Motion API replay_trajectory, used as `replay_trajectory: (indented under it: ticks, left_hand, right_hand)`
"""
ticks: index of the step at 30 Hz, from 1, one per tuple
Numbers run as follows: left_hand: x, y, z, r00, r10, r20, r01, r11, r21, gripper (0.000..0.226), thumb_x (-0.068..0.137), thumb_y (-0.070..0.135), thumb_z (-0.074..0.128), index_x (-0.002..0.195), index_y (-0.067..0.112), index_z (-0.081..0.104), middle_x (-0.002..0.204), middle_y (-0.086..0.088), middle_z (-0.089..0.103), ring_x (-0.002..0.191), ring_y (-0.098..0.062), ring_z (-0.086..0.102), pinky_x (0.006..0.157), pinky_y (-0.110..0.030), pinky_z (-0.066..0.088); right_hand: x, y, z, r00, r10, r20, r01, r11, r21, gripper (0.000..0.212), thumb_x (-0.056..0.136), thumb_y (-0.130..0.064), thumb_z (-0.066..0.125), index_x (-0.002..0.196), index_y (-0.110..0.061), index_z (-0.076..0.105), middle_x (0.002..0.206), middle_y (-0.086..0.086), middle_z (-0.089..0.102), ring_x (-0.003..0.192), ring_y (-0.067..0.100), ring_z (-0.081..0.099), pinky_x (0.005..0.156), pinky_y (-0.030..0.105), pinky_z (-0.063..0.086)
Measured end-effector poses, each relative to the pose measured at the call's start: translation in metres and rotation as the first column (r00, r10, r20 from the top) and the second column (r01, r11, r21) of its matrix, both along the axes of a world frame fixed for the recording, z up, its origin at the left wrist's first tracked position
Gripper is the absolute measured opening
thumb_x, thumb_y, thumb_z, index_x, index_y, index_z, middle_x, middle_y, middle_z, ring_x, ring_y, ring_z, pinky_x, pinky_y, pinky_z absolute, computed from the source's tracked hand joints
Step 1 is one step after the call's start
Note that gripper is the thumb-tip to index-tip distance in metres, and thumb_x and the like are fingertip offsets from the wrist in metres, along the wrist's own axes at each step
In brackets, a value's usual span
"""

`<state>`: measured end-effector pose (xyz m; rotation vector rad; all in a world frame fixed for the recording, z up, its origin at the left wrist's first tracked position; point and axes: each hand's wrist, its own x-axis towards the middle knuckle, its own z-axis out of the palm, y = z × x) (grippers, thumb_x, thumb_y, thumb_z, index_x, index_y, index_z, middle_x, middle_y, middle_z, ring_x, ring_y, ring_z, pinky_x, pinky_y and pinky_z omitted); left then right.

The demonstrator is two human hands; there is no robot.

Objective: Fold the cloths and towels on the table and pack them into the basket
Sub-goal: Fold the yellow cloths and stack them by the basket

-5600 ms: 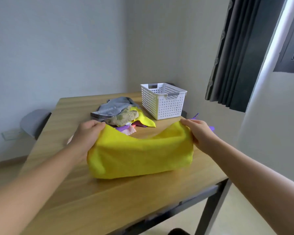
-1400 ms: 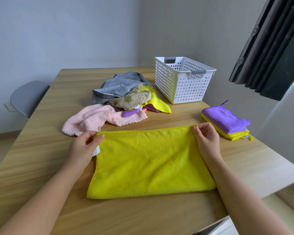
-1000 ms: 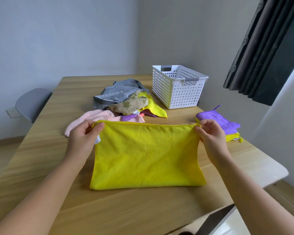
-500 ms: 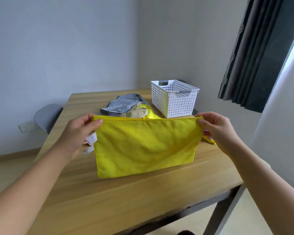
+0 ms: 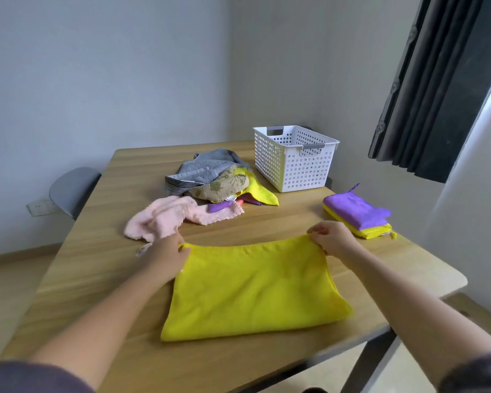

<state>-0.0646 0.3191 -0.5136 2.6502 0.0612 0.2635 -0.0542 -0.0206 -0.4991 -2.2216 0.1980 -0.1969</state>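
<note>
A yellow cloth [image 5: 253,287] lies folded flat on the wooden table [image 5: 102,279] in front of me. My left hand [image 5: 167,253] pinches its far left corner and my right hand [image 5: 332,239] pinches its far right corner. Beyond it lie a crumpled pink towel [image 5: 165,217] and a heap of unfolded cloths [image 5: 213,180], grey, patterned, yellow and purple. A white perforated basket [image 5: 292,157] stands at the table's far right; I see nothing inside it. A folded purple cloth on a folded yellow one [image 5: 357,214] sits near the right edge.
A grey chair [image 5: 71,188] stands at the table's left side. Dark curtains [image 5: 442,89] hang at the upper right. The table's right edge and near right corner lie close to my right arm. A wall socket [image 5: 39,207] is on the left wall.
The yellow cloth was held up by its top corners half a second ago; now it lies flat on the table, both hands still on its far corners.
</note>
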Motion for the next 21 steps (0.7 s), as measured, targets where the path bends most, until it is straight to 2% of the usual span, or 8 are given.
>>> replay_trajectory:
  ticks: [3, 6, 8, 11, 13, 15, 18, 21]
  left_hand:
    - [0.013, -0.011, -0.006, 0.996, 0.048, 0.07, -0.071, 0.927, 0.367, 0.015, 0.092, 0.019, 0.051, 0.107, 0.016, 0.054, 0.106, -0.006, 0.06, 0.095, -0.029, 0.06, 0.064, -0.033, 0.039]
    - [0.025, -0.021, 0.003, 0.899, -0.204, 0.386, -0.088, 0.782, 0.618, 0.015, 0.073, 0.0, 0.056, 0.081, 0.011, 0.063, 0.074, -0.01, 0.056, 0.065, -0.03, 0.058, 0.051, -0.035, 0.042]
    - [0.026, -0.027, 0.005, 0.833, -0.329, 0.444, -0.04, 0.765, 0.643, 0.014, 0.067, 0.002, 0.051, 0.063, 0.012, 0.06, 0.062, -0.007, 0.055, 0.057, -0.028, 0.055, 0.05, -0.034, 0.041]
    - [0.009, -0.048, -0.01, 0.879, -0.392, 0.273, 0.258, 0.871, 0.419, 0.019, 0.086, 0.011, 0.047, 0.087, 0.012, 0.066, 0.091, -0.009, 0.069, 0.085, -0.03, 0.065, 0.073, -0.042, 0.051]
    - [0.002, -0.047, -0.027, 0.921, -0.381, -0.085, 0.388, 0.87, 0.305, 0.063, 0.096, 0.054, 0.013, 0.142, 0.019, 0.037, 0.151, 0.001, 0.029, 0.14, -0.022, 0.028, 0.113, -0.042, 0.024]
    - [0.002, -0.041, -0.033, 0.891, -0.388, -0.237, 0.45, 0.828, 0.336, 0.103, 0.064, 0.082, -0.018, 0.15, 0.029, 0.001, 0.153, 0.009, -0.015, 0.145, -0.012, -0.009, 0.117, -0.038, -0.002]
    - [0.011, -0.034, -0.031, 0.871, -0.409, -0.271, 0.482, 0.819, 0.312, 0.121, 0.042, 0.087, -0.031, 0.148, 0.034, -0.006, 0.155, 0.008, -0.018, 0.143, -0.008, -0.015, 0.116, -0.039, -0.007]
    - [0.008, -0.032, -0.029, 0.876, -0.387, -0.287, 0.469, 0.821, 0.326, 0.116, 0.044, 0.088, -0.029, 0.147, 0.039, -0.007, 0.156, 0.007, -0.017, 0.144, -0.011, -0.015, 0.116, -0.043, -0.007]
  right_hand:
    - [0.022, 0.006, -0.018, 1.0, -0.019, 0.018, 0.025, 0.92, -0.391, 0.027, 0.085, -0.004, 0.051, 0.105, -0.012, 0.068, 0.108, 0.009, 0.067, 0.098, 0.026, 0.06, 0.076, 0.027, 0.044]
    - [0.029, 0.016, -0.009, 0.989, -0.011, 0.147, 0.101, 0.773, -0.626, 0.045, 0.083, 0.003, 0.044, 0.123, -0.013, 0.058, 0.121, 0.01, 0.057, 0.11, 0.031, 0.053, 0.085, 0.034, 0.045]
    - [0.02, 0.031, -0.002, 0.972, 0.034, 0.232, 0.105, 0.823, -0.558, 0.048, 0.085, 0.005, 0.041, 0.129, -0.01, 0.054, 0.128, 0.011, 0.054, 0.115, 0.031, 0.05, 0.091, 0.036, 0.044]
    - [-0.014, 0.063, -0.016, 0.98, 0.198, 0.005, -0.161, 0.814, -0.558, 0.046, 0.099, -0.024, 0.036, 0.144, -0.015, 0.034, 0.153, 0.009, 0.029, 0.14, 0.03, 0.027, 0.112, 0.043, 0.025]
    - [-0.034, 0.076, -0.034, 0.944, 0.22, -0.246, -0.327, 0.719, -0.614, 0.063, 0.095, -0.059, 0.018, 0.15, -0.029, 0.012, 0.16, 0.003, 0.001, 0.146, 0.03, -0.003, 0.115, 0.053, 0.003]
    - [-0.043, 0.078, -0.044, 0.945, 0.196, -0.263, -0.324, 0.678, -0.66, 0.092, 0.068, -0.081, -0.012, 0.149, -0.038, 0.002, 0.159, 0.001, -0.008, 0.145, 0.03, -0.012, 0.113, 0.059, -0.004]
    - [-0.041, 0.073, -0.048, 0.956, 0.187, -0.224, -0.291, 0.667, -0.686, 0.121, 0.041, -0.084, -0.034, 0.148, -0.04, 0.001, 0.159, 0.001, -0.007, 0.146, 0.029, -0.011, 0.113, 0.058, -0.003]
    - [-0.042, 0.07, -0.049, 0.952, 0.199, -0.231, -0.304, 0.663, -0.684, 0.113, 0.05, -0.084, -0.028, 0.149, -0.04, 0.003, 0.16, 0.0, -0.006, 0.146, 0.028, -0.009, 0.114, 0.056, -0.004]
